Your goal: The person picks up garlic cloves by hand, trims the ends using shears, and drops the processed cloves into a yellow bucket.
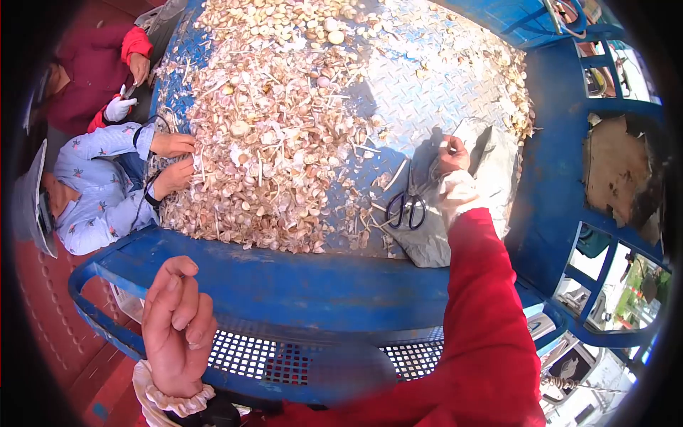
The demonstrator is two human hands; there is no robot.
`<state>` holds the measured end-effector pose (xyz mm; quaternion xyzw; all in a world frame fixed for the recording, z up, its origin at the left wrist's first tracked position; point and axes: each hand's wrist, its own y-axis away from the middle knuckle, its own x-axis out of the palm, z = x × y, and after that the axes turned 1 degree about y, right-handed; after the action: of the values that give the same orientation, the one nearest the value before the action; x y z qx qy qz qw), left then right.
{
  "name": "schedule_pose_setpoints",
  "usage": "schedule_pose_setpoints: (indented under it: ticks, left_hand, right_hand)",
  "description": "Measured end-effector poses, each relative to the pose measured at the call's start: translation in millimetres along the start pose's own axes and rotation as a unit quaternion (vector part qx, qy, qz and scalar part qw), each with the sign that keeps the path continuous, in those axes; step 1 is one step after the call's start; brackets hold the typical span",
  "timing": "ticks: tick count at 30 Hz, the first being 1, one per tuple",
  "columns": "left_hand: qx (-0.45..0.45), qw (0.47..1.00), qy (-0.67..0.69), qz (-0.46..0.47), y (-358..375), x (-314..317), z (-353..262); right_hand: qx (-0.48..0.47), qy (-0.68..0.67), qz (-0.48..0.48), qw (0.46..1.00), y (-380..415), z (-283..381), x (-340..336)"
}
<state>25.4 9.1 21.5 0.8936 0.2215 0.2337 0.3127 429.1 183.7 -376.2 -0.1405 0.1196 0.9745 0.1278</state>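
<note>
My right hand (453,155) reaches over a grey plastic sheet or bag (425,245) at the right of the blue metal truck bed. Its fingers are closed, with a small pale bit showing between them that I cannot make out. Below that hand lie scissors with dark looped handles (406,211), partly over the sheet. My left hand (179,324) is raised in front of the bed's near edge, fingers loosely bent and nothing seen in them. A broad heap of garlic cloves, skins and stems (263,164) covers the bed's left and middle.
At the left, a person in a patterned blue shirt (103,178) has both hands at the heap's edge. Behind sits another person in dark red (96,67), one hand white-gloved. A blue rail (284,274) runs along the near side; a blue frame (548,164) stands right.
</note>
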Motion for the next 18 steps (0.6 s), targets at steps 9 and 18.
schedule_pose_setpoints:
  ticks: [9,18]
  left_hand:
    - [-0.065,0.984,-0.105,0.127,4.8,1.5,-0.3]
    - [-0.003,0.965,0.058,0.255,-8.3,-25.5,17.8]
  right_hand:
    - [-0.065,-0.294,0.513,0.804,148.9,292.1,82.1]
    - [-0.188,-0.241,0.549,0.778,232.8,376.5,114.0]
